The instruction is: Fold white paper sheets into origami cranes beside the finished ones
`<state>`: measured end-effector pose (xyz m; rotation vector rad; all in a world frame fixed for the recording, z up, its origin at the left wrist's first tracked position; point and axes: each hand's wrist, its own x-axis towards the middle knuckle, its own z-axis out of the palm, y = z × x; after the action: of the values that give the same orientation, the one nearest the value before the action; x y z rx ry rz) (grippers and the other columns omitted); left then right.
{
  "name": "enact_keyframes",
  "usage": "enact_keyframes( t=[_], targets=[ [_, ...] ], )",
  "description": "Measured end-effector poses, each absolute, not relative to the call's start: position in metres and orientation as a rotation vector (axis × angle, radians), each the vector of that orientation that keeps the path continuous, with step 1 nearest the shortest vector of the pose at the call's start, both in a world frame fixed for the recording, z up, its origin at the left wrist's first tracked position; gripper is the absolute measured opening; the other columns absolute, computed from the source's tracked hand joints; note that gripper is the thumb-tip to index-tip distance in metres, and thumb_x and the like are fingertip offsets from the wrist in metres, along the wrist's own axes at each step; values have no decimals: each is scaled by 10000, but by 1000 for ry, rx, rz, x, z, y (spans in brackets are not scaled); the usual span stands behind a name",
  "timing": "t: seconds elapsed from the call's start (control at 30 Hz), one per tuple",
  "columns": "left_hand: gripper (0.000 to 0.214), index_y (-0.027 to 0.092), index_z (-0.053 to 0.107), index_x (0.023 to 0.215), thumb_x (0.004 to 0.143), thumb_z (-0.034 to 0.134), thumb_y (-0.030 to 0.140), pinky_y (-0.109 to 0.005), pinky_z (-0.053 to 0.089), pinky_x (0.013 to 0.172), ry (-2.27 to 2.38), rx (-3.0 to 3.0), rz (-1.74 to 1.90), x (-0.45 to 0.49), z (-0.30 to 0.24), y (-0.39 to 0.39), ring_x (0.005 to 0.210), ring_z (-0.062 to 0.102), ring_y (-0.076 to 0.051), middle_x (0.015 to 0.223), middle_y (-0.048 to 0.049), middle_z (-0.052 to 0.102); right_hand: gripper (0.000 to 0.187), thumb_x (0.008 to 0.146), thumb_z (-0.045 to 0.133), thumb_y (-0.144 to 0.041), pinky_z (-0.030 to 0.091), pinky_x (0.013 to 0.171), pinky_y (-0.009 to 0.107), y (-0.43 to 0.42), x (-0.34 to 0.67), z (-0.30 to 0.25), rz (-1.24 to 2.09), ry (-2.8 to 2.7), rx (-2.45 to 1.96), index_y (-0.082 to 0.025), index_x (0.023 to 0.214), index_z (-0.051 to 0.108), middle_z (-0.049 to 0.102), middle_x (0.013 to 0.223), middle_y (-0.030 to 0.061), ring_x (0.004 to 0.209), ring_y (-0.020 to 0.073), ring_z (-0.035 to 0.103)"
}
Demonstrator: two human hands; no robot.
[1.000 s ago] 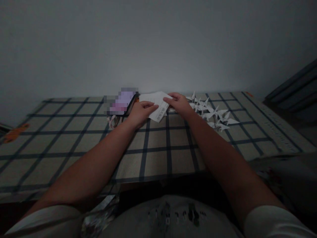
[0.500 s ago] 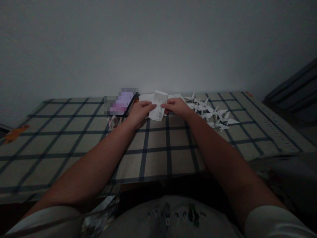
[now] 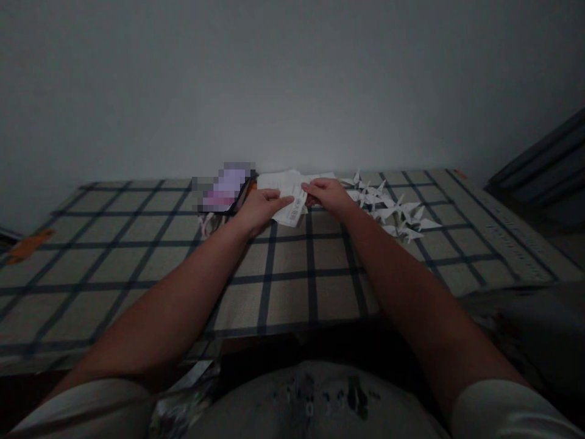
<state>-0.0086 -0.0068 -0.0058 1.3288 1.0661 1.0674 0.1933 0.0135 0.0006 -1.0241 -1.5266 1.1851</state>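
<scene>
Between my two hands is a folded sheet of printed white paper [image 3: 293, 210], tilted over the checked cloth. My left hand [image 3: 259, 210] pinches its left side, thumb on top. At its upper right edge, my right hand [image 3: 329, 196] grips the paper between thumb and fingers. More white paper [image 3: 274, 180] lies flat behind it, partly covered by my hands. To the right of my right hand sits a cluster of several folded paper cranes [image 3: 400, 216].
A phone with a lit, partly blurred screen [image 3: 226, 189] lies left of my left hand, with a pale strap [image 3: 210, 224] beside it. The checked tablecloth [image 3: 287, 299] covers the table, which meets a grey wall [image 3: 292, 85] at the back.
The folded paper has tipped lower and flatter, its upper part no longer standing up. My right hand has moved to its upper right corner; my left hand has shifted slightly right.
</scene>
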Motion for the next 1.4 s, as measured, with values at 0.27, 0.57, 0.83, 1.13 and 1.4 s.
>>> enact_keyframes(
  t=[0.27, 0.57, 0.83, 1.13, 1.4],
  targets=[
    [512, 114, 780, 850, 543, 922, 499, -277, 514, 626, 1086, 1347, 1047, -7, -6, -8, 668, 667, -164, 873, -119, 778, 297, 757, 795, -394, 529, 662, 228, 11, 192, 3, 1177, -1403, -992, -168, 671, 623, 625, 650, -14, 630, 96, 597],
    [502, 118, 795, 894, 573, 924, 482, -284, 533, 645, 1019, 1366, 999, -8, -12, -4, 679, 688, -172, 855, -109, 782, 280, 761, 762, -414, 482, 617, 235, 11, 192, 1, 1175, -1474, -1000, -146, 783, 685, 661, 718, 9, 634, 100, 566],
    [448, 130, 798, 905, 610, 911, 448, -305, 556, 682, 1005, 1360, 970, -10, -17, -2, 723, 711, -188, 900, -119, 786, 271, 746, 743, -405, 434, 597, 252, 9, 191, 3, 1044, -1519, -1069, -153, 727, 646, 618, 667, -1, 630, 112, 543],
    [445, 136, 799, 895, 658, 868, 507, -316, 555, 687, 1030, 1407, 1015, -8, -15, -5, 730, 705, -199, 909, -119, 783, 294, 755, 726, -426, 387, 571, 260, 1, 187, 10, 947, -1572, -1115, -163, 684, 614, 582, 619, -13, 604, 114, 511],
    [449, 137, 769, 794, 610, 888, 529, -265, 482, 552, 1066, 1364, 1059, -7, -8, -9, 605, 650, -162, 768, -71, 751, 478, 824, 638, -621, 445, 608, 273, 7, 188, 4, 925, -1587, -1050, -164, 683, 639, 609, 624, 11, 605, 128, 552]
  ],
)
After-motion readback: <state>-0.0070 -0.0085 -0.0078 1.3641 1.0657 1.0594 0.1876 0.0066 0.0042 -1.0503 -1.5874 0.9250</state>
